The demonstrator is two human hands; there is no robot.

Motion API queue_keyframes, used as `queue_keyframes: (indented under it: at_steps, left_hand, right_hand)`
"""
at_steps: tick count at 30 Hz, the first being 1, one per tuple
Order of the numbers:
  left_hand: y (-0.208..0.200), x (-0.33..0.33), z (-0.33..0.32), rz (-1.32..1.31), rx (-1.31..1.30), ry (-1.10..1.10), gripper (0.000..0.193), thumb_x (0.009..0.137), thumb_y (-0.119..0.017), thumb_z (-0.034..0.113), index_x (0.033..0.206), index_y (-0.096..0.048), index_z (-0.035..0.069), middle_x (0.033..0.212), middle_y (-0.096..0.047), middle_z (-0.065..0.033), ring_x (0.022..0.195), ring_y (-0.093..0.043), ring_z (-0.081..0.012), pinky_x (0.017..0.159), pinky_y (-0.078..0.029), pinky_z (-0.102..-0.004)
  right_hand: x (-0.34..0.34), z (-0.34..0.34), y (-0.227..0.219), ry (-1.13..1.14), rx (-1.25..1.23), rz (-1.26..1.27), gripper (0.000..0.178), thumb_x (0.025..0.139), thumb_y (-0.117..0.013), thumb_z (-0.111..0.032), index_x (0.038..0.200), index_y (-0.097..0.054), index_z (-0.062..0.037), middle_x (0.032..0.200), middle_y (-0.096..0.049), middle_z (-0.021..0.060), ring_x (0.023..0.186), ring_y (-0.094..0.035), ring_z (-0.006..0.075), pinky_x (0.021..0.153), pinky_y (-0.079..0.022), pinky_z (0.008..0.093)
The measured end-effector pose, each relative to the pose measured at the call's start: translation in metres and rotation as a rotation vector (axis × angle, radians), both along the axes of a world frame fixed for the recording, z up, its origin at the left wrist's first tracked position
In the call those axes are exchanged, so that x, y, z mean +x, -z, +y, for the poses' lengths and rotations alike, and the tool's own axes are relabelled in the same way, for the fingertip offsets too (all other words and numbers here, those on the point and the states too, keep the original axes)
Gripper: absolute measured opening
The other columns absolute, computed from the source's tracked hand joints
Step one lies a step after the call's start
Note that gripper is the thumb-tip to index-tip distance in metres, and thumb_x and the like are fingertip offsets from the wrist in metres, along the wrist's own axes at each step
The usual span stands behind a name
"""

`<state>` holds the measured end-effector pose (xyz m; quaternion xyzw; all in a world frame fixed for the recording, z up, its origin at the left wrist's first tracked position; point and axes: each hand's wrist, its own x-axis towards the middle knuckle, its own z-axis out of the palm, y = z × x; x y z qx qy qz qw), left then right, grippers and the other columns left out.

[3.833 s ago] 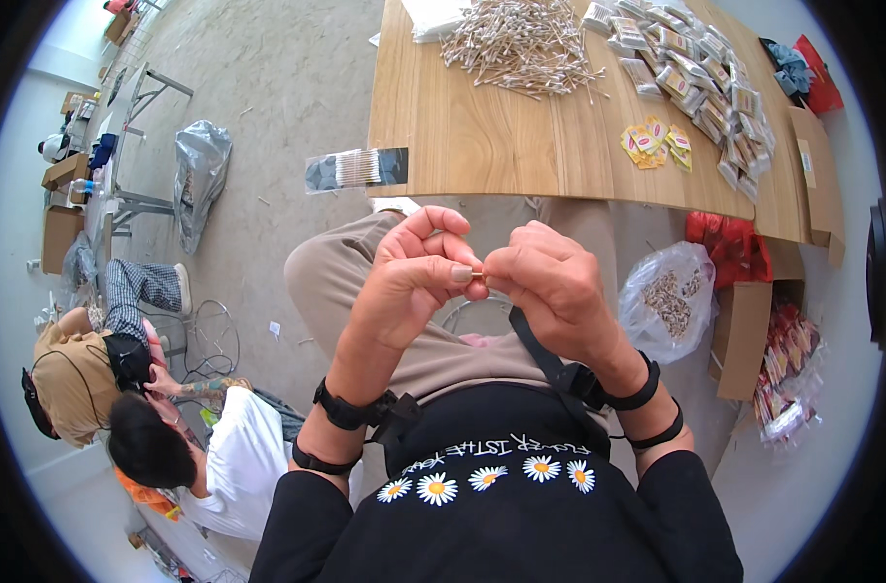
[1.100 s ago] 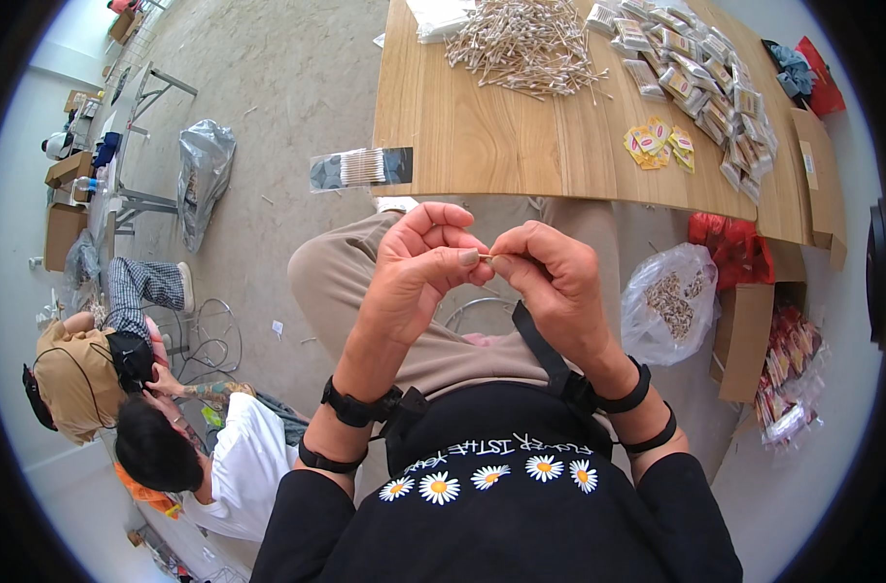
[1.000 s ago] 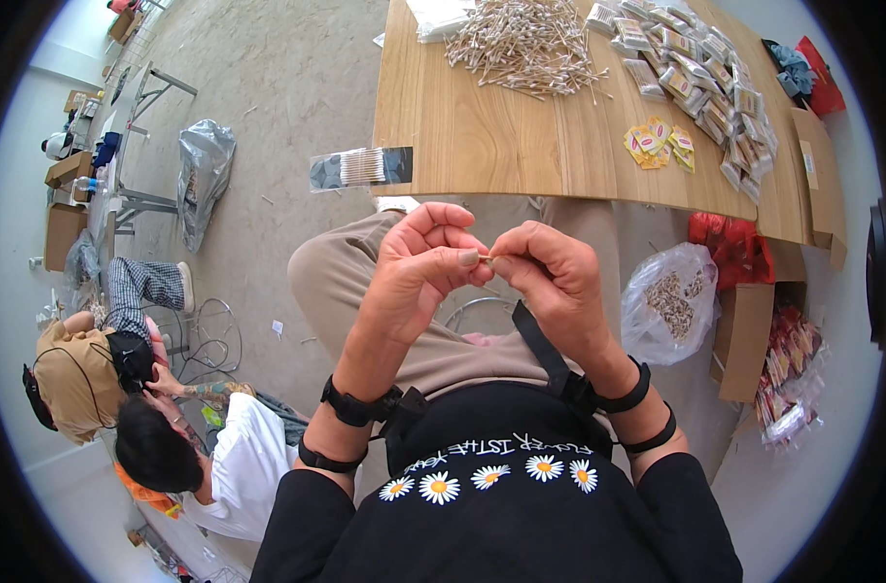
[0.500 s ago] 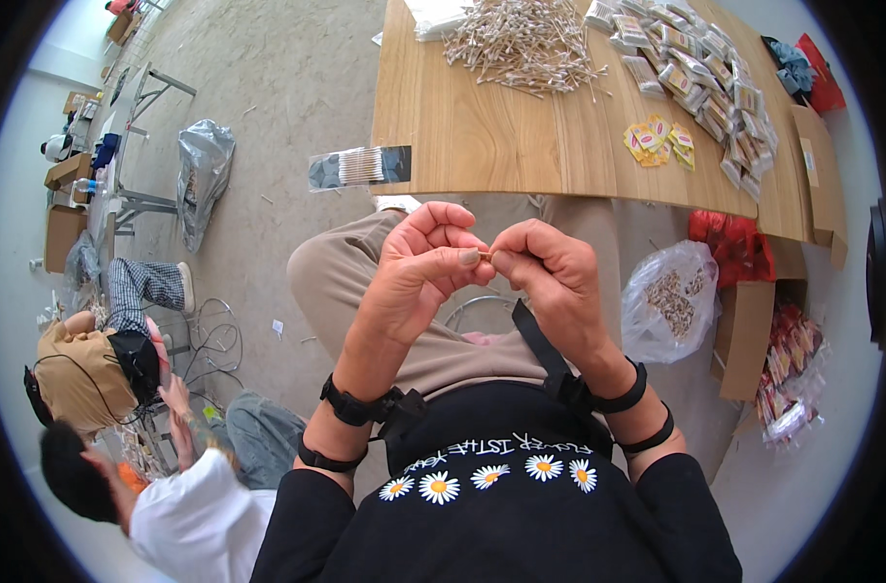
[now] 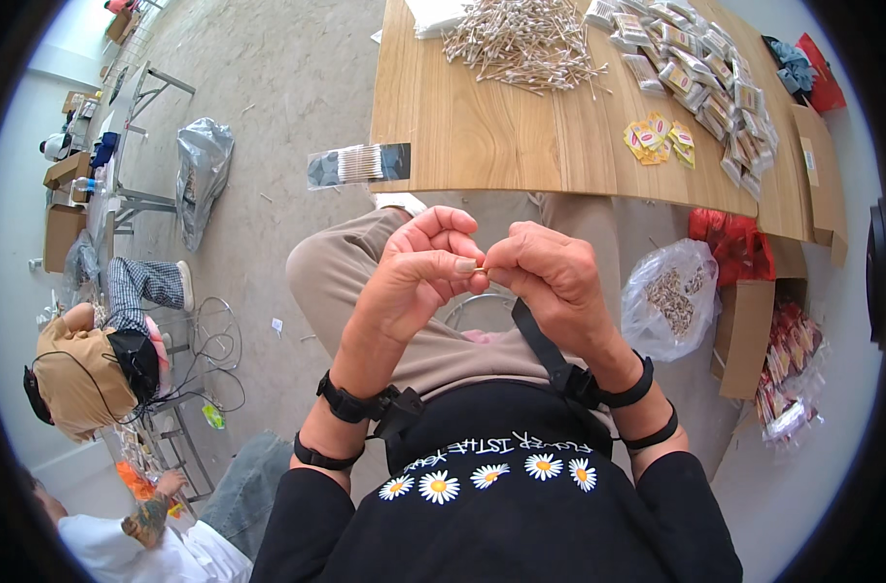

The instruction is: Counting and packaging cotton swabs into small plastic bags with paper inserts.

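Above my lap, my left hand (image 5: 409, 275) and my right hand (image 5: 555, 282) meet fingertip to fingertip. Between them they pinch a thin tan stick-like piece (image 5: 479, 270), mostly covered by the fingers; its kind cannot be made out. My left hand's upper fingers curl loosely, while the right-hand fingers are folded in. Ahead of my hands, a wooden table (image 5: 521, 155) carries a loose pile of cotton swabs (image 5: 525, 44). A clear packet with a row of cotton swabs (image 5: 359, 164) juts past the table's left edge.
Packed swab bags (image 5: 700, 73) and yellow cards (image 5: 660, 139) lie on the table's right. Below stand a clear bag of swabs (image 5: 671, 301), a red bag (image 5: 732, 245) and a cardboard box (image 5: 744, 335). At left are a grey bag (image 5: 204, 180) and a co-worker in white (image 5: 151, 549).
My hands have drawn slightly closer, the right fingertips shifting left over the small piece. The co-worker in white has moved back toward the lower left, arm drawn away from the other seated person.
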<state>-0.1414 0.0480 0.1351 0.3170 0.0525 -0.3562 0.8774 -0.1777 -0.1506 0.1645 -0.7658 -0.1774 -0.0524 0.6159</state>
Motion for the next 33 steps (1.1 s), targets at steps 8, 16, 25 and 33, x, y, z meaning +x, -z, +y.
queue_keyframes:
  at_steps: [8, 16, 25, 33]
  left_hand:
    - [0.005, 0.0, -0.001, 0.016, -0.019, 0.045, 0.035, 0.082, -0.068, -0.006, 0.114, -0.056, 0.001, 0.091, -0.071, -0.0094, 0.077, -0.07, -0.021, 0.073, -0.059, -0.0333]
    - [0.015, 0.0, 0.002, -0.191, -0.338, -0.024, 0.042, 0.086, -0.072, 0.002, 0.123, -0.052, 0.004, 0.085, -0.062, -0.0042, 0.062, -0.057, -0.0119, 0.056, -0.042, -0.026]
    - [0.008, 0.001, -0.001, -0.241, -0.422, 0.024, 0.032, 0.09, -0.066, 0.002, 0.118, -0.052, 0.007, 0.081, -0.056, -0.0024, 0.055, -0.051, -0.0108, 0.053, -0.037, -0.0259]
    - [0.006, 0.001, -0.002, -0.224, -0.44, 0.028, 0.022, 0.093, -0.063, 0.003, 0.111, -0.052, 0.009, 0.083, -0.053, -0.0012, 0.058, -0.047, -0.0088, 0.056, -0.036, -0.0248]
  right_hand:
    - [0.002, -0.003, 0.005, -0.127, 0.034, -0.083, 0.007, 0.082, -0.067, 0.004, 0.086, -0.066, -0.0008, 0.076, -0.064, 0.0088, 0.074, -0.06, 0.0262, 0.069, -0.048, 0.0349]
    - [-0.008, -0.007, 0.002, 0.009, 0.162, 0.258, 0.005, 0.086, -0.061, 0.006, 0.09, -0.062, 0.0023, 0.077, -0.059, 0.0057, 0.07, -0.053, 0.0105, 0.063, -0.044, 0.0257]
    - [-0.011, 0.007, -0.003, 0.018, 0.183, 0.231, 0.005, 0.09, -0.059, 0.004, 0.094, -0.062, 0.003, 0.075, -0.058, 0.0051, 0.069, -0.05, 0.0098, 0.063, -0.043, 0.0247]
    - [-0.012, 0.01, -0.001, 0.029, 0.303, 0.362, 0.008, 0.096, -0.056, 0.0, 0.098, -0.063, 0.0017, 0.071, -0.055, -0.0011, 0.062, -0.047, 0.005, 0.055, -0.039, 0.022]
